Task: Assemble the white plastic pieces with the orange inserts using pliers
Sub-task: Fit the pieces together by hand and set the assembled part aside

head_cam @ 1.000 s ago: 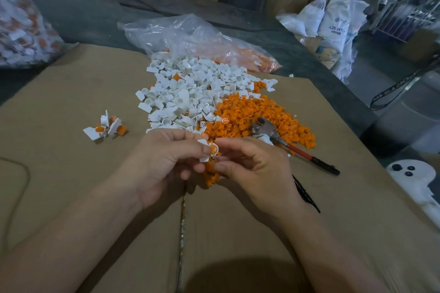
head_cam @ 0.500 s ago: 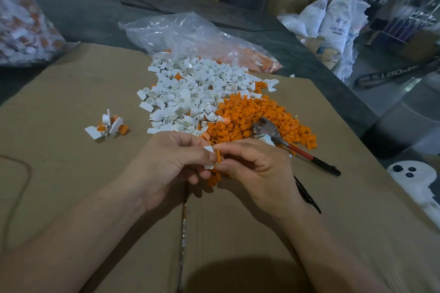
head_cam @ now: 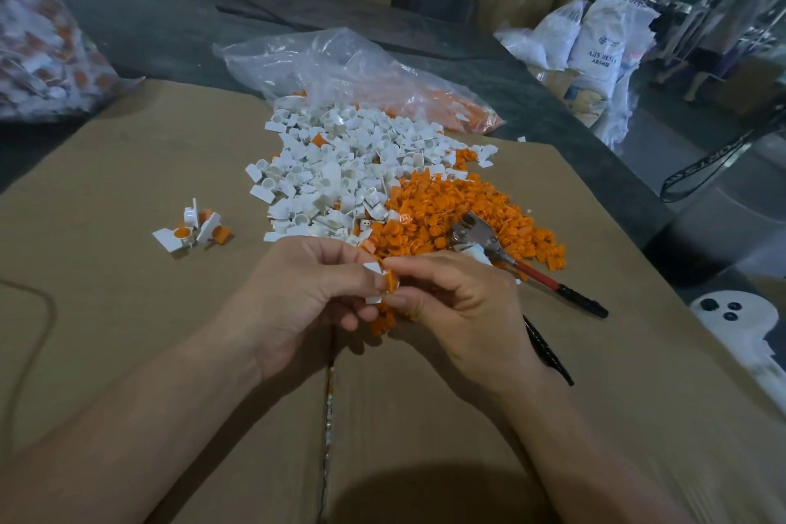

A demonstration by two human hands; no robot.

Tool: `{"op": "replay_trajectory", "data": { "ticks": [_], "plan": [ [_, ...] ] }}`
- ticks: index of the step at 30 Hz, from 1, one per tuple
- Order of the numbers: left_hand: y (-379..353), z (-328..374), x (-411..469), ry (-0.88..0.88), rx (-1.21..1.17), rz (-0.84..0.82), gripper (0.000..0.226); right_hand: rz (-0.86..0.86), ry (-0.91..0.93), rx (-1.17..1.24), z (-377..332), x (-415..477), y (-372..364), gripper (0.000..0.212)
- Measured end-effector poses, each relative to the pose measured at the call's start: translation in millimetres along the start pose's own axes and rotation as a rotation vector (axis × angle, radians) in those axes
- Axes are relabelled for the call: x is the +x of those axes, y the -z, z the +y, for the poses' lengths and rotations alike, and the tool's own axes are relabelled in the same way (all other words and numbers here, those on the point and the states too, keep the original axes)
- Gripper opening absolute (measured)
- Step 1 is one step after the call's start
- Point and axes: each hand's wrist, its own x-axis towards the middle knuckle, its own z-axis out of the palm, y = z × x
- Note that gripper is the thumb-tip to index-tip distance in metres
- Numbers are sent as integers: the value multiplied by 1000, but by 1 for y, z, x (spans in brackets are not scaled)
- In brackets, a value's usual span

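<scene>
My left hand [head_cam: 297, 298] pinches a small white plastic piece [head_cam: 373, 268] between thumb and fingers. Against it my right hand [head_cam: 459, 302] pinches an orange insert [head_cam: 390, 282] edge-on; the two parts touch. Behind the hands lie a heap of white pieces [head_cam: 340, 174] and a heap of orange inserts [head_cam: 446, 208]. The pliers [head_cam: 510, 260], with metal jaws and red-black handles, lie on the orange heap to the right of my right hand, untouched. A few white pieces with orange inserts [head_cam: 191, 228] sit apart at the left.
Everything rests on a cardboard sheet [head_cam: 127, 311] with a seam down the middle. A clear plastic bag [head_cam: 340, 68] lies behind the heaps, another bag of parts [head_cam: 38, 47] at far left. White sacks [head_cam: 595, 43] and boxes stand beyond the table's right edge.
The white piece and orange insert have turned in my fingers from ring facing me to edge-on, and both hands have stayed together in front of the heaps.
</scene>
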Motion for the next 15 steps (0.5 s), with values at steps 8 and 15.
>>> {"op": "replay_trajectory", "data": {
  "ticks": [8,15],
  "plan": [
    [2,-1,1,-23,7,23,6,-72,-253,196,-6,0,3,29],
    [2,-4,1,-38,62,4,26,-82,-319,301,-12,1,2,20]
  ]
}}
